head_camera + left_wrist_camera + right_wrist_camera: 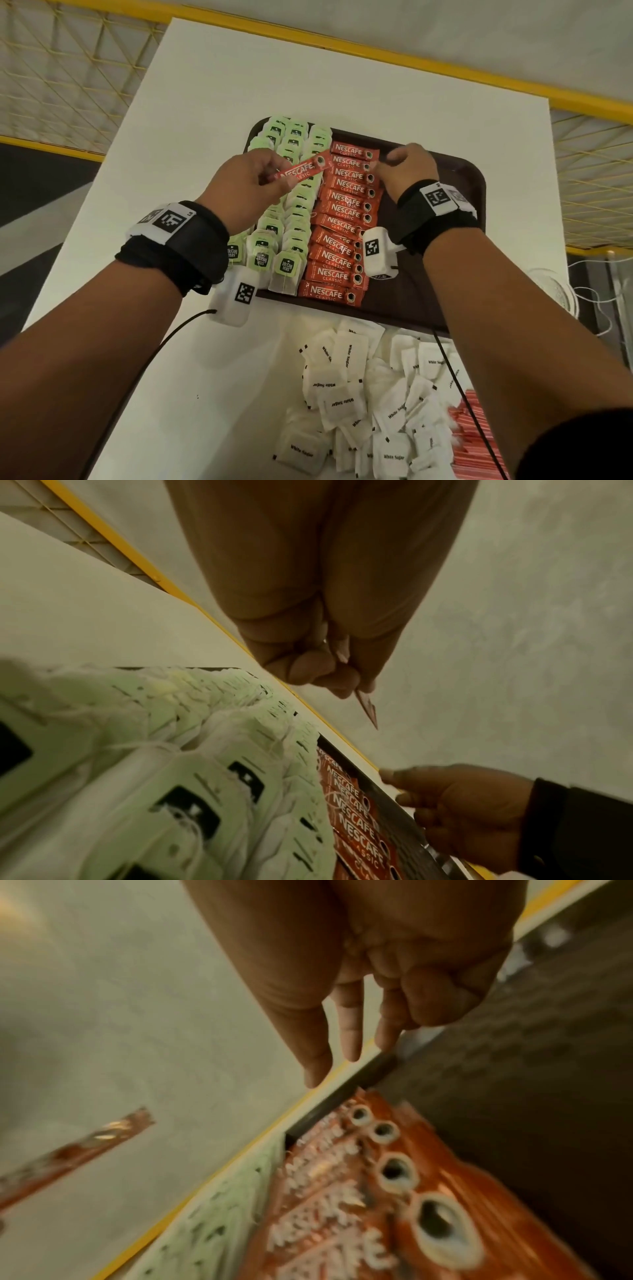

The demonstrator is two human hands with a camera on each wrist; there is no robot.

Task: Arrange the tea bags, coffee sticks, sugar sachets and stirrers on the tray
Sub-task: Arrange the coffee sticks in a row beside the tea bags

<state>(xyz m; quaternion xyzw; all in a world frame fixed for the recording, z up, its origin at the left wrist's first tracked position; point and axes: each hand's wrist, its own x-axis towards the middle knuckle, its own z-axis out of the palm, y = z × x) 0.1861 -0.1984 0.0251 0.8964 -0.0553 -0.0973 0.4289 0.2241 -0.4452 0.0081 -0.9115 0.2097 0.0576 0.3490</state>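
Note:
A dark brown tray (445, 192) holds rows of green tea bags (291, 219) on its left and a column of red Nescafe coffee sticks (342, 226) in its middle. My left hand (270, 178) pinches one coffee stick (301, 171) by its end and holds it aslant above the tea bags; the left wrist view shows the left hand (329, 674) and that stick (368, 710) edge-on. My right hand (380, 168) hovers at the right end of the column's top sticks. In the right wrist view the right hand (346, 1031) holds nothing, its fingers loose.
A heap of white sugar sachets (359, 394) lies on the white table (205, 102) in front of the tray, with red stirrers (469, 438) at its right. The tray's right part is bare. A yellow rail (445, 68) and mesh border the table.

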